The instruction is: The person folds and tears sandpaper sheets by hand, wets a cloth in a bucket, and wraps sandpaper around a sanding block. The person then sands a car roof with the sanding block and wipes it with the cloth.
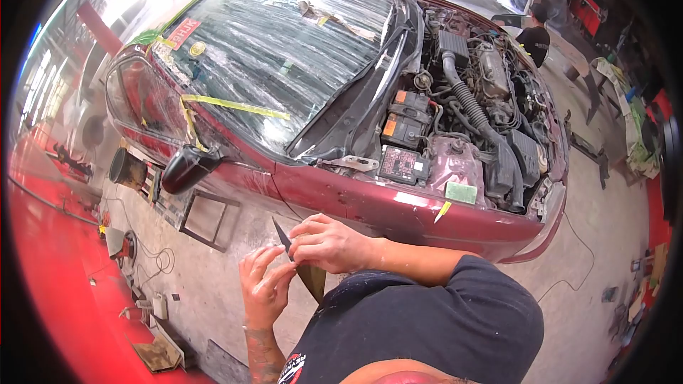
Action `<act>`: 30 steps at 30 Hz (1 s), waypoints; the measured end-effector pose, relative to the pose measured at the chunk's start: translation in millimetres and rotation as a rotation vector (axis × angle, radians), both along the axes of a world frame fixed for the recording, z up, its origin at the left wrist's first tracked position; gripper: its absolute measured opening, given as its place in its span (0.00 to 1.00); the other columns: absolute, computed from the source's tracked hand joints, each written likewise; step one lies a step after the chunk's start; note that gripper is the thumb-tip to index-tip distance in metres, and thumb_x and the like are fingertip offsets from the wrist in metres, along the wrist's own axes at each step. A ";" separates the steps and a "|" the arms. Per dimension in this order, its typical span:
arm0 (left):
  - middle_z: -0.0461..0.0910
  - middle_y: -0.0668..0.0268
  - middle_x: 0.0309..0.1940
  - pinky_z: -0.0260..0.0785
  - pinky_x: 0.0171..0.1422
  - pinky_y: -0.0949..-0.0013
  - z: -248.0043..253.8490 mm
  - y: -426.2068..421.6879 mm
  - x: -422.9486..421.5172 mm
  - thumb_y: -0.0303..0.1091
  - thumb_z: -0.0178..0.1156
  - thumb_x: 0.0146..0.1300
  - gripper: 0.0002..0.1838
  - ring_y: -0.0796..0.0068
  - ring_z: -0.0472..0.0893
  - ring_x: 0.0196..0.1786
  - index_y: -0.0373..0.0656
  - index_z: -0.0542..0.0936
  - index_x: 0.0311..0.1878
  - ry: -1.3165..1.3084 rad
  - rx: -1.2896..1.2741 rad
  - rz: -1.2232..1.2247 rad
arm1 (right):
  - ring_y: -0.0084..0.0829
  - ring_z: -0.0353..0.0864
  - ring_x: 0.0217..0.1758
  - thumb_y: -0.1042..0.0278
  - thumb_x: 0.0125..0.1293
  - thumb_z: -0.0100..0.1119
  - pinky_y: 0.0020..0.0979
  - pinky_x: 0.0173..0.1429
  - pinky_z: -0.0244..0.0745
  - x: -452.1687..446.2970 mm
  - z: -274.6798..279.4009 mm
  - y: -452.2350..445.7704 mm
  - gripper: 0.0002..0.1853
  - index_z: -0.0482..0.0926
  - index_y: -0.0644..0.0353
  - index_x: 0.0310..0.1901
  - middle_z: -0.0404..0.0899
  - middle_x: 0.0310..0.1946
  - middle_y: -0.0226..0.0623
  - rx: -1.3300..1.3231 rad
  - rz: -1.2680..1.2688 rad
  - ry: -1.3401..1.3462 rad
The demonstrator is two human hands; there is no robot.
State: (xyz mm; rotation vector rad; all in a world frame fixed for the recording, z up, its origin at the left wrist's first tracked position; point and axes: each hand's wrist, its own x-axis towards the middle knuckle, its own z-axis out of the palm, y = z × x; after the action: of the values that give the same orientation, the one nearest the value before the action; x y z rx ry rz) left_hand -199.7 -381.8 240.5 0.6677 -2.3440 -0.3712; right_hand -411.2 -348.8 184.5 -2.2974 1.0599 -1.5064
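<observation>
My left hand [267, 281] pinches one edge of a thin sheet, dark grey on one part and olive-brown on another [311, 281]. Opposite it, my right hand [329, 243] has its fingers curled over the same sheet, close to the left fingertips. The sheet looks bent or folded, with a pointed dark corner sticking up between the hands. Both hands are in front of my dark shirt, just short of the dark red fender [320, 188] of a car.
The car's open engine bay [469, 107] and its dusty, taped windshield [284, 50] lie ahead. A black side mirror [188, 168] juts out at left. On the floor are a metal frame [183, 222] and cables. A person [535, 37] is beyond the car's front.
</observation>
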 end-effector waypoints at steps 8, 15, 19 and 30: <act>0.84 0.74 0.44 0.53 0.74 0.40 16.8 -9.8 -2.5 0.29 0.69 0.56 0.06 0.64 0.78 0.60 0.50 0.81 0.35 -0.358 -0.145 -0.118 | 0.33 0.75 0.52 0.65 0.59 0.68 0.40 0.62 0.66 3.1 -5.2 6.2 0.07 0.80 0.48 0.38 0.77 0.35 0.22 0.051 -0.020 0.073; 0.83 0.75 0.41 0.49 0.76 0.36 12.5 -16.5 -5.5 0.29 0.68 0.57 0.06 0.65 0.78 0.62 0.50 0.80 0.35 -0.398 -0.137 -0.150 | 0.32 0.73 0.46 0.57 0.59 0.69 0.39 0.60 0.64 7.6 -4.3 8.7 0.08 0.81 0.47 0.34 0.77 0.30 0.22 0.048 -0.141 0.130; 0.82 0.77 0.40 0.40 0.77 0.30 14.2 -13.5 -10.6 0.30 0.69 0.56 0.07 0.64 0.76 0.64 0.51 0.80 0.35 -0.369 -0.166 -0.089 | 0.32 0.73 0.46 0.59 0.59 0.70 0.39 0.59 0.63 6.1 -0.7 10.3 0.07 0.81 0.47 0.33 0.76 0.29 0.22 0.075 -0.151 0.045; 0.82 0.75 0.40 0.33 0.79 0.28 -9.6 -12.7 -11.6 0.29 0.67 0.59 0.07 0.59 0.73 0.67 0.51 0.78 0.36 -0.183 -0.320 0.056 | 0.33 0.76 0.49 0.62 0.65 0.64 0.41 0.63 0.61 9.0 3.4 4.9 0.05 0.80 0.51 0.36 0.79 0.34 0.26 0.198 -0.141 -0.114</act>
State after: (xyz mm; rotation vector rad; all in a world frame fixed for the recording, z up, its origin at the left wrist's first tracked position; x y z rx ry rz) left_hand -211.3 -394.4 231.0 0.6301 -2.4743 0.0945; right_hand -402.3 -343.9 187.8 -2.0172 1.2988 -1.4870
